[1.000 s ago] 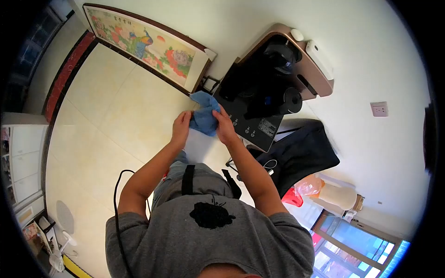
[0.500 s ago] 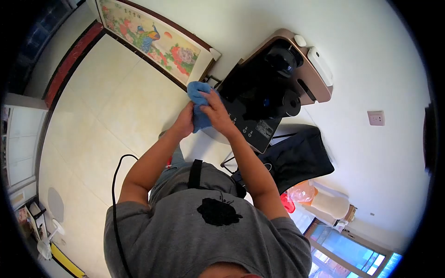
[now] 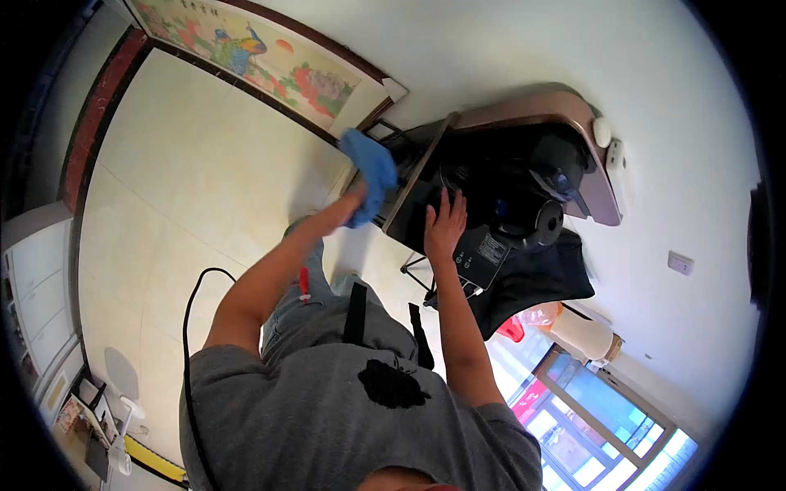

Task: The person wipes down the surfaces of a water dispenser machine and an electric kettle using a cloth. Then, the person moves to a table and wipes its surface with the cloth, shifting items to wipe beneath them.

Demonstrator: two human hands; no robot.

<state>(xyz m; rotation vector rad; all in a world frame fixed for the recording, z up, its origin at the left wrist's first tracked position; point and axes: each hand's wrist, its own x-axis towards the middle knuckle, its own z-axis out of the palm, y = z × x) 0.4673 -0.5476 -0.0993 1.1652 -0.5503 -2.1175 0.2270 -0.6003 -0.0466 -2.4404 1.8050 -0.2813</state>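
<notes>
My left hand (image 3: 354, 201) is closed around one end of a blue cloth (image 3: 374, 168), which hangs out beyond my fingers beside a black appliance. Motion slightly smears this hand and the cloth. My right hand (image 3: 444, 225) lies with its fingers spread on the dark glossy top of the appliance (image 3: 413, 209), near a control panel (image 3: 483, 255) with printed marks. A dark kettle-like vessel (image 3: 548, 221) stands just right of that hand. Farther back, another dark vessel (image 3: 561, 164) sits against the rose-brown back panel (image 3: 602, 184).
A framed peacock picture (image 3: 246, 53) leans at the wall. Black fabric (image 3: 540, 282) lies over a folding stand beside the appliance. A wall socket (image 3: 680, 263) is at the right. Pale floor tiles (image 3: 180, 164) spread left. A black cable (image 3: 190, 327) runs along my left side.
My hands have moved apart. Both were on the bunched cloth; my right hand has let go and moved onto the appliance top, while the left keeps the cloth, now hanging looser. The view has shifted.
</notes>
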